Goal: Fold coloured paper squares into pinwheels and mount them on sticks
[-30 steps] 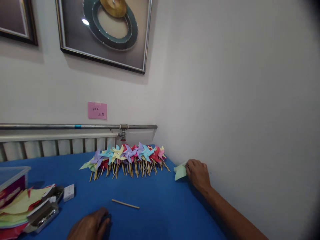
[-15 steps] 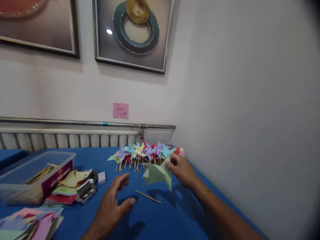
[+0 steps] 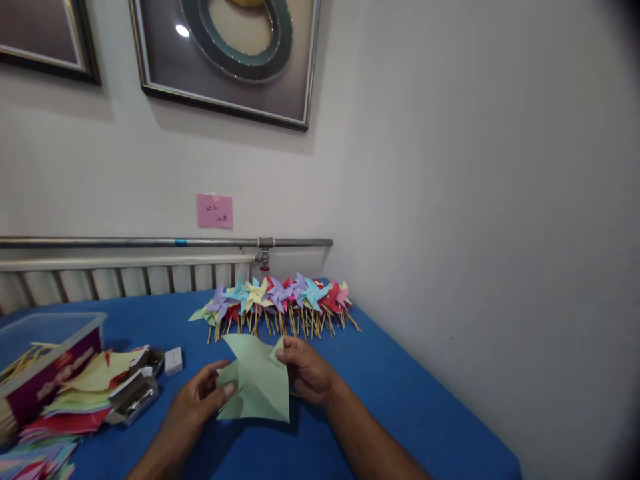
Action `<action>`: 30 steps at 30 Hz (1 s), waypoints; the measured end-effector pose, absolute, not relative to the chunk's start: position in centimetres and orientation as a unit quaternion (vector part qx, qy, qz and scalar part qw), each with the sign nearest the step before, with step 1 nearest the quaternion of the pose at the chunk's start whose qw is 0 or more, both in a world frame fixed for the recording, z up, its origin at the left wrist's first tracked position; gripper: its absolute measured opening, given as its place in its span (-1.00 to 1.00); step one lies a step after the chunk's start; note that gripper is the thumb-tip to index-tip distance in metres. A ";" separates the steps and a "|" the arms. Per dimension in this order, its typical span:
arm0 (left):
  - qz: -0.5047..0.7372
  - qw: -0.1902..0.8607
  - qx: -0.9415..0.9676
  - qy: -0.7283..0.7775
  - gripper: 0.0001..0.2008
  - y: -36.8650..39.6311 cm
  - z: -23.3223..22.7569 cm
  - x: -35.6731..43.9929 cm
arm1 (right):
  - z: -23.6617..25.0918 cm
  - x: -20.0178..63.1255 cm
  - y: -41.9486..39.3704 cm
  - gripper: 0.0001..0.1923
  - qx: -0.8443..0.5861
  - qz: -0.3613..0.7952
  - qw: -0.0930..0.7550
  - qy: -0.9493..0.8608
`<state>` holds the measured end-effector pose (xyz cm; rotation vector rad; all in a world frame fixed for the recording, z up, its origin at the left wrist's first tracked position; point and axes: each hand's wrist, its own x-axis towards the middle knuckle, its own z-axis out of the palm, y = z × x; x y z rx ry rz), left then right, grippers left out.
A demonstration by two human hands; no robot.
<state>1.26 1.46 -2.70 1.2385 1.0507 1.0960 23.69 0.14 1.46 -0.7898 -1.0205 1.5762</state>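
A light green paper square (image 3: 263, 380), slit toward its middle and with corners lifting, is held between my two hands above the blue table. My left hand (image 3: 200, 393) pinches its left side, thumb in front and fingers behind. At the upper right corner, my right hand (image 3: 307, 370) grips the paper between thumb and fingers. The wooden stick (image 3: 294, 395) is almost wholly hidden behind the paper and my right hand. Beyond my hands lies a row of finished paper pinwheels (image 3: 277, 293) on sticks, in purple, blue, yellow, red and pink.
On the left stand a clear plastic box (image 3: 55, 353) of sticks, stacks of coloured paper (image 3: 75, 420), an open box of small metal pins (image 3: 133, 399) and a small white box (image 3: 173, 361). A wall and radiator pipe (image 3: 220, 243) border the blue table (image 3: 380, 400).
The green paper has come down and left, turning toward me. My left hand has closed on its left side; my right hand still holds it. The view has shifted right.
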 end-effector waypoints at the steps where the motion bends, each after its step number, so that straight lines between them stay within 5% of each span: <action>1: 0.453 0.588 0.515 0.427 -0.40 1.4 -3.0 1.4 | 1.1 23.8 0.2 -0.68 -0.320 0.669 0.525 -0.418; 9: 0.442 0.604 0.481 0.457 -0.55 0.5 -2.8 2.2 | -0.3 22.9 0.2 -0.65 -0.255 0.713 0.557 -0.342; 15: 0.512 0.615 0.410 0.438 -0.59 0.8 -2.6 2.2 | -0.1 21.1 -0.3 -0.38 -0.199 0.756 0.515 -0.352; 30: 0.536 0.657 0.346 0.402 -0.58 -0.2 -0.6 2.6 | -0.3 20.2 -1.6 -0.46 -0.242 0.729 0.519 -0.375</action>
